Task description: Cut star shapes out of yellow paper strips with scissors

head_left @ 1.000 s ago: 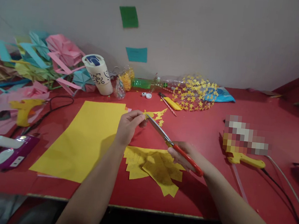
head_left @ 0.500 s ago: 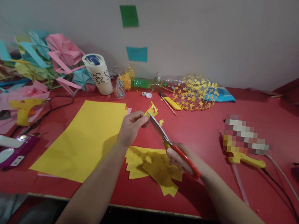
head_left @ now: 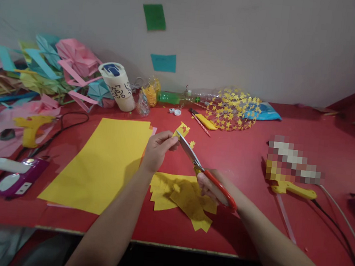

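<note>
My left hand pinches a small piece of yellow paper with a cut-out edge. In my right hand is a pair of scissors with red handles, its blade tips at the held paper. Below both hands lies a pile of yellow paper pieces with notched ends. Left of it rests a stack of large yellow sheets. A little yellow star cutting lies on the table just beyond the scissors.
On the red table, a yellow glue gun lies right and another glue gun left, near a purple power strip. Behind are a white cup, a yellow cutter, a star-covered clear object and folded paper flowers.
The yellow piece in my left hand has turned slightly, showing more of its cut edge. The scissors stay at the paper, and the camera view has shifted a little.
</note>
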Action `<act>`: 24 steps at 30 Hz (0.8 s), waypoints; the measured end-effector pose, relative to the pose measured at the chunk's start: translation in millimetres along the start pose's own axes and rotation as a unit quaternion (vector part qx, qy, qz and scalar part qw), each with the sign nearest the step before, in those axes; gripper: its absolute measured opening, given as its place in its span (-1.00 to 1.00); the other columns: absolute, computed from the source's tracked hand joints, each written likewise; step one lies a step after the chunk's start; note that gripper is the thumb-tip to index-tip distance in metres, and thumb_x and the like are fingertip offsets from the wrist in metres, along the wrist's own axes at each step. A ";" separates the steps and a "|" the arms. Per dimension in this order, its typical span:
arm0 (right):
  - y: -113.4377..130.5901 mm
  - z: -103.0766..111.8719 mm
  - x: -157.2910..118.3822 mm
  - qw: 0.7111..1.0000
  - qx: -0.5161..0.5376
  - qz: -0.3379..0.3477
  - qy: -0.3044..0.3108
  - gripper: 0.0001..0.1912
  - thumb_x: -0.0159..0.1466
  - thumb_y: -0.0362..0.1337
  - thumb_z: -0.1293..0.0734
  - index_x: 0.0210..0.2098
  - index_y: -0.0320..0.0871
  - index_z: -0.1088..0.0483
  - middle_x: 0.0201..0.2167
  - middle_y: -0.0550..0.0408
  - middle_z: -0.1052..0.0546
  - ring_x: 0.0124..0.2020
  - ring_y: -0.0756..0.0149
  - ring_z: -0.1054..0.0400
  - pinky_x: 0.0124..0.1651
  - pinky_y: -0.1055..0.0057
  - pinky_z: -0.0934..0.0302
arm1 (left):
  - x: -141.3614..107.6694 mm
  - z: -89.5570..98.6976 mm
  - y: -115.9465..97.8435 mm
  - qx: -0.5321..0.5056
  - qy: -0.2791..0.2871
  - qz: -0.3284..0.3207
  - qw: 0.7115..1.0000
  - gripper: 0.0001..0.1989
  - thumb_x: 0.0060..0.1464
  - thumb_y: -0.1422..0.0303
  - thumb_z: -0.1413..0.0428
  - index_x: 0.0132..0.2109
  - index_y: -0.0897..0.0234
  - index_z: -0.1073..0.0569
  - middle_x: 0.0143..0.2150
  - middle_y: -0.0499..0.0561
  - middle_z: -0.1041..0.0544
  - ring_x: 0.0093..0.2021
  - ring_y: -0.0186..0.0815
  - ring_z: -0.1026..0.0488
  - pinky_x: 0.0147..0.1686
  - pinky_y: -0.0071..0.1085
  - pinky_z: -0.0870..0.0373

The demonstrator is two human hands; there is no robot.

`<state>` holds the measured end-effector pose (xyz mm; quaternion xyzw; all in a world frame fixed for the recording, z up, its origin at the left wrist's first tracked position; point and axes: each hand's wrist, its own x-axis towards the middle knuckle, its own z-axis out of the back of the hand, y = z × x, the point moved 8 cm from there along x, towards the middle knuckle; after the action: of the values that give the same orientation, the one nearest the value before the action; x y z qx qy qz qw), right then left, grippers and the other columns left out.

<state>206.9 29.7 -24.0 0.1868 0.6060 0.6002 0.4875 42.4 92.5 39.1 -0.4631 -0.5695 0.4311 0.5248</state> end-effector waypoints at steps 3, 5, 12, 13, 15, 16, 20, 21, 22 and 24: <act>2.9 0.7 -0.4 1.000 -0.001 0.004 -0.007 -0.43 0.15 0.29 -0.26 -0.57 -0.09 -0.15 -0.75 0.30 -0.21 -0.78 0.56 -0.07 -0.79 0.61 0.05 | 0.4 -0.6 1.3 -0.007 0.002 0.002 1.000 -0.79 -0.09 0.27 -0.17 -0.59 0.25 -0.43 -0.63 -0.09 -0.36 -0.55 -0.42 -0.29 -0.48 -0.45 -0.29; 4.6 0.2 -1.3 1.000 -0.008 -0.002 -0.002 -0.42 0.14 0.30 -0.26 -0.57 -0.09 -0.15 -0.78 0.33 -0.17 -0.80 0.55 -0.06 -0.80 0.61 0.04 | 0.7 -0.6 2.8 -0.013 0.003 0.004 1.000 -0.79 -0.09 0.27 -0.17 -0.58 0.25 -0.44 -0.63 -0.09 -0.36 -0.56 -0.42 -0.29 -0.48 -0.45 -0.28; 2.3 4.0 -1.9 1.000 -0.015 -0.009 -0.022 -0.48 0.18 0.18 -0.32 -0.56 -0.10 -0.16 -0.71 0.24 -0.28 -0.74 0.52 -0.16 -0.74 0.57 -0.02 | 0.6 0.7 6.8 -0.022 0.009 0.008 1.000 -0.79 -0.06 0.28 -0.17 -0.57 0.25 -0.45 -0.62 -0.09 -0.38 -0.55 -0.43 -0.29 -0.47 -0.45 -0.28; 1.0 4.2 -1.3 1.000 -0.015 -0.006 -0.023 -0.50 0.18 0.15 -0.33 -0.55 -0.11 -0.16 -0.69 0.23 -0.29 -0.72 0.51 -0.17 -0.74 0.57 -0.01 | 0.7 0.8 6.6 -0.021 0.011 0.005 1.000 -0.79 -0.06 0.28 -0.17 -0.57 0.25 -0.45 -0.62 -0.08 -0.38 -0.54 -0.42 -0.29 -0.46 -0.44 -0.28; -1.8 4.9 0.0 1.000 -0.015 -0.005 -0.024 -0.51 0.19 0.14 -0.34 -0.55 -0.11 -0.15 -0.66 0.21 -0.31 -0.72 0.52 -0.16 -0.74 0.56 0.01 | 1.0 0.9 6.5 -0.019 0.011 0.002 1.000 -0.78 -0.05 0.28 -0.16 -0.58 0.25 -0.44 -0.62 -0.08 -0.38 -0.54 -0.42 -0.29 -0.45 -0.44 -0.28; -2.9 5.2 0.6 1.000 -0.015 -0.007 -0.025 -0.50 0.18 0.14 -0.34 -0.56 -0.11 -0.15 -0.66 0.21 -0.31 -0.72 0.52 -0.15 -0.74 0.56 0.02 | 1.2 0.8 6.7 -0.018 0.011 0.003 1.000 -0.78 -0.05 0.28 -0.16 -0.58 0.25 -0.44 -0.62 -0.08 -0.38 -0.54 -0.42 -0.28 -0.45 -0.44 -0.28; -0.5 6.6 1.8 1.000 -0.008 -0.002 -0.027 -0.45 0.12 0.17 -0.37 -0.59 -0.09 -0.09 -0.70 0.25 -0.24 -0.70 0.51 -0.14 -0.70 0.56 0.00 | 1.9 0.9 8.2 -0.027 0.007 0.014 1.000 -0.80 -0.08 0.28 -0.17 -0.57 0.25 -0.45 -0.62 -0.08 -0.39 -0.55 -0.42 -0.28 -0.46 -0.43 -0.27; 1.3 6.7 1.7 1.000 -0.004 0.001 -0.026 -0.44 0.11 0.19 -0.37 -0.60 -0.08 -0.07 -0.71 0.26 -0.22 -0.69 0.51 -0.15 -0.69 0.56 -0.01 | 1.9 0.9 8.3 -0.030 0.006 0.016 0.999 -0.81 -0.08 0.28 -0.17 -0.57 0.25 -0.46 -0.62 -0.08 -0.39 -0.55 -0.43 -0.28 -0.46 -0.43 -0.27; 2.8 6.5 1.6 1.000 -0.001 0.003 -0.024 -0.43 0.09 0.20 -0.37 -0.60 -0.07 -0.05 -0.71 0.27 -0.21 -0.69 0.51 -0.14 -0.69 0.55 -0.01 | 1.9 1.1 8.2 -0.033 0.004 0.017 0.999 -0.81 -0.09 0.28 -0.17 -0.57 0.25 -0.46 -0.62 -0.08 -0.39 -0.56 -0.43 -0.28 -0.47 -0.43 -0.27; 4.7 6.6 1.1 1.000 -0.004 0.003 -0.023 -0.42 0.07 0.23 -0.36 -0.61 -0.07 -0.05 -0.72 0.28 -0.18 -0.70 0.51 -0.11 -0.68 0.54 -0.01 | 1.5 2.0 8.1 -0.038 -0.002 0.019 0.999 -0.82 -0.10 0.29 -0.18 -0.57 0.25 -0.47 -0.62 -0.08 -0.41 -0.56 -0.43 -0.29 -0.47 -0.44 -0.28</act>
<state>210.1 35.1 -18.9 0.2006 0.5915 0.5996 0.5004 41.0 95.6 31.3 -0.4928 -0.5773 0.4201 0.4974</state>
